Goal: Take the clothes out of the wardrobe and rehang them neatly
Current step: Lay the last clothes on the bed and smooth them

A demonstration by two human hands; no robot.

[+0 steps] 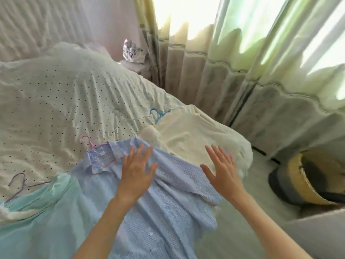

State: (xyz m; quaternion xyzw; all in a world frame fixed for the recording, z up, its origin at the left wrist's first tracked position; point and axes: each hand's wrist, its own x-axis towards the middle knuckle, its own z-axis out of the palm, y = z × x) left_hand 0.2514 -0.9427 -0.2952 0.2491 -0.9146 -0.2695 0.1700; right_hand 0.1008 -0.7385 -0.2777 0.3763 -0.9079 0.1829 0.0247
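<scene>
Three garments lie side by side on the bed (pixel 56 101), each on a hanger. A light blue striped shirt (pixel 158 208) on a pink hanger (pixel 87 142) lies in the middle. My left hand (pixel 137 170) rests flat on it with fingers spread. My right hand (pixel 222 171) is open with fingers spread over the cream garment (pixel 188 131), which has a blue hanger (pixel 158 114); whether it touches the cloth I cannot tell. A mint green garment (pixel 37 206) on a purple hanger (pixel 20 184) lies at the left.
The bed has a white dotted cover. Curtains (pixel 224 71) hang along the window at the right. A crumpled white item (pixel 133 52) sits on a small stand at the bed's far corner. A dark and tan bag (pixel 302 182) lies on the floor at the right.
</scene>
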